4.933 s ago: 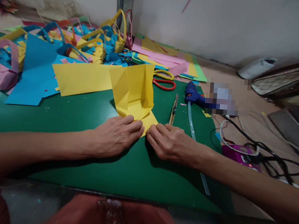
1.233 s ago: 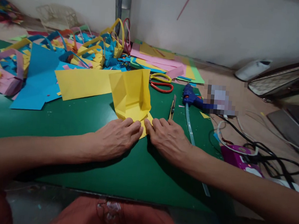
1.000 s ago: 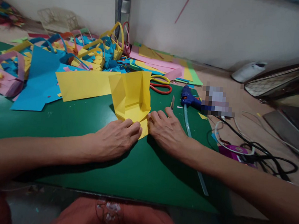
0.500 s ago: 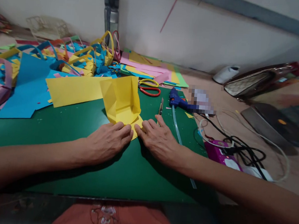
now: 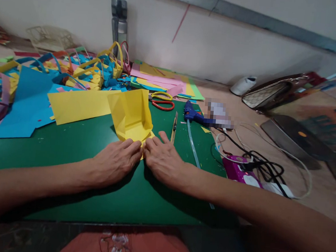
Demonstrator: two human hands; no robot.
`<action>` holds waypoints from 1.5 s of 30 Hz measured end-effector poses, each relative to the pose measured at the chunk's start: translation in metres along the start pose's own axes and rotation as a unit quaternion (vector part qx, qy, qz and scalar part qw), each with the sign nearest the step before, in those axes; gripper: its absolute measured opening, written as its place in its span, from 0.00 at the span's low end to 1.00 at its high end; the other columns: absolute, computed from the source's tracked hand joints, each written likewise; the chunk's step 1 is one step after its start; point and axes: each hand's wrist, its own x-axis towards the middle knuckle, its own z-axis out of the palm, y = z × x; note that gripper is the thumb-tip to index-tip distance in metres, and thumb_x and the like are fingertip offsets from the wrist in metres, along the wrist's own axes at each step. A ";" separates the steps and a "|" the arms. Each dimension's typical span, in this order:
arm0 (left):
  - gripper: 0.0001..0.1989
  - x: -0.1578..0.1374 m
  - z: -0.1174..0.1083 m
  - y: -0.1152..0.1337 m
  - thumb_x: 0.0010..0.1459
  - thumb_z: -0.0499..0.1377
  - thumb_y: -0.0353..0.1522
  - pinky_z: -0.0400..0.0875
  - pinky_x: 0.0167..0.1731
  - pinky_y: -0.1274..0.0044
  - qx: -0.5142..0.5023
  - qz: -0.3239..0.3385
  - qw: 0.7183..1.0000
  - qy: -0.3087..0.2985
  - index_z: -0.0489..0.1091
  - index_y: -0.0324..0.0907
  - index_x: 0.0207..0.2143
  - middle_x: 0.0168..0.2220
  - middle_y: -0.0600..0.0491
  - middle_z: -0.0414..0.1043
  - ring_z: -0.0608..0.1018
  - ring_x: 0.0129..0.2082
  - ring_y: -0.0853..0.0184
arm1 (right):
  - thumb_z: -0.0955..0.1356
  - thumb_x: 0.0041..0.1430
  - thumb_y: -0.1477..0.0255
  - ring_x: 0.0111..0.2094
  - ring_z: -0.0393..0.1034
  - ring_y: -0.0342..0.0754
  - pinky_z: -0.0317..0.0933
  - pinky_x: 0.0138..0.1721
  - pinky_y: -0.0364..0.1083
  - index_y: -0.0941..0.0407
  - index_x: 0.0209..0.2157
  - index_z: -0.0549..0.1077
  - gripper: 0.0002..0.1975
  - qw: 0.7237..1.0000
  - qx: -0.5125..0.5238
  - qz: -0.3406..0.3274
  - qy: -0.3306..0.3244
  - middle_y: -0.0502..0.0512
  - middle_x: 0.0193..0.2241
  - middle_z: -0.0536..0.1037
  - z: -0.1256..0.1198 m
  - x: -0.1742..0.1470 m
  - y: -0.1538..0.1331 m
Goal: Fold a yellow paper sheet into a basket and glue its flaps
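A partly folded yellow paper box [image 5: 135,113] stands on the green table [image 5: 71,202], its raised walls facing away from me. My left hand [image 5: 120,157] has its fingers curled over the near edge of the paper, pressing it. Beside it, my right hand [image 5: 162,156] is closed on the near right flap, thumb side against the left hand's fingertips. Both hands cover most of that flap, so its fold is hidden. A box cutter [image 5: 174,127] lies just beyond my right hand. Red-and-yellow-handled scissors [image 5: 163,104] rest behind the box.
At right are a blue glue gun [image 5: 193,114] with a long glue stick [image 5: 193,143] and a purple power strip [image 5: 236,168] with tangled cords. A yellow sheet [image 5: 79,105], a blue sheet [image 5: 21,106] and several paper baskets [image 5: 87,73] lie left. Coloured paper [image 5: 166,79] is stacked behind.
My right hand has slid left along the near flap until it meets my left hand. The view has shifted slightly, while the box keeps its place on the table.
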 end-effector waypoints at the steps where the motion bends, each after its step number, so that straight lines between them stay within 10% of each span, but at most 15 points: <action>1: 0.12 0.000 0.000 0.000 0.60 0.47 0.26 0.65 0.29 0.73 0.002 -0.001 1.000 0.002 0.63 0.35 0.44 0.40 0.46 0.65 0.68 0.35 0.63 | 0.61 0.55 0.77 0.36 0.62 0.51 0.46 0.50 0.59 0.59 0.31 0.73 0.09 1.000 -0.014 -0.001 0.008 0.57 0.31 0.70 0.000 0.000 -0.003; 27: 0.11 -0.002 0.000 -0.002 0.60 0.48 0.27 0.65 0.30 0.73 -0.005 0.019 1.000 0.006 0.62 0.38 0.45 0.41 0.47 0.66 0.68 0.35 0.64 | 0.62 0.54 0.79 0.33 0.63 0.50 0.48 0.49 0.59 0.62 0.33 0.73 0.09 0.997 -0.060 -0.007 0.051 0.56 0.29 0.70 0.006 -0.023 -0.015; 34: 0.16 -0.004 -0.003 0.001 0.60 0.49 0.41 0.63 0.29 0.73 -0.029 0.002 0.999 0.024 0.64 0.37 0.40 0.39 0.47 0.66 0.67 0.36 0.62 | 0.61 0.53 0.80 0.33 0.62 0.50 0.46 0.48 0.58 0.61 0.36 0.72 0.11 0.995 -0.012 -0.021 0.095 0.56 0.29 0.71 0.001 -0.037 -0.006; 45: 0.12 -0.012 -0.008 -0.015 0.60 0.47 0.26 0.66 0.32 0.74 -0.038 0.030 0.999 -0.020 0.63 0.42 0.45 0.45 0.49 0.66 0.68 0.39 0.63 | 0.61 0.53 0.80 0.31 0.60 0.50 0.43 0.48 0.56 0.59 0.33 0.72 0.10 0.993 -0.004 0.042 0.114 0.54 0.26 0.72 -0.006 -0.049 0.008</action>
